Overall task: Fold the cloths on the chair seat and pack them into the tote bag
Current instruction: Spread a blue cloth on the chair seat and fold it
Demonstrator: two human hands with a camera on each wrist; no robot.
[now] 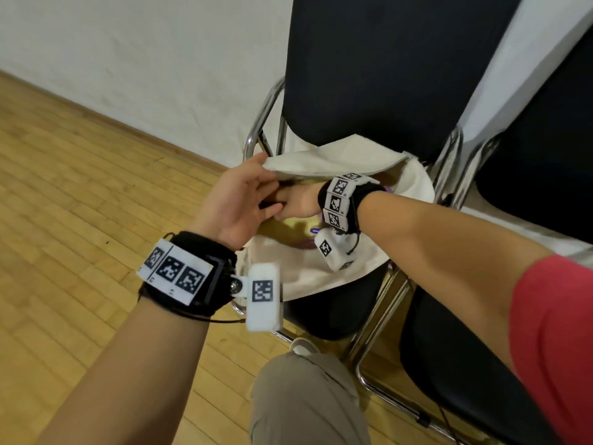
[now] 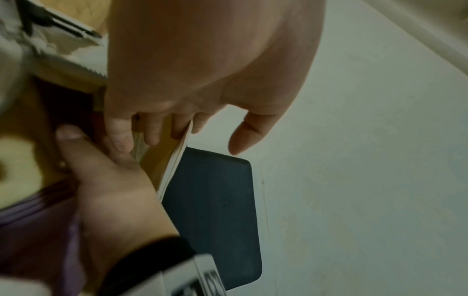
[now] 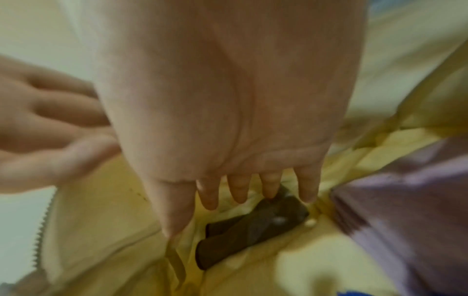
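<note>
No writing reads anywhere. The left hand [image 1: 239, 200] pinches the tote bag [image 1: 324, 162] rim at 12 o'clock; the right hand [image 1: 296, 202], fingers straight, reaches inside toward a blurred brown cloth [image 3: 253, 226].

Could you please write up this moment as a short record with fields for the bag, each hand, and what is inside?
bag: cream tote lying on the black chair seat, mouth held open
left hand: lifts the bag's upper edge, fingers hooked over it
right hand: reaches inside, fingers straight, holding nothing visible
inside: purple cloth, a dark brown item
</note>
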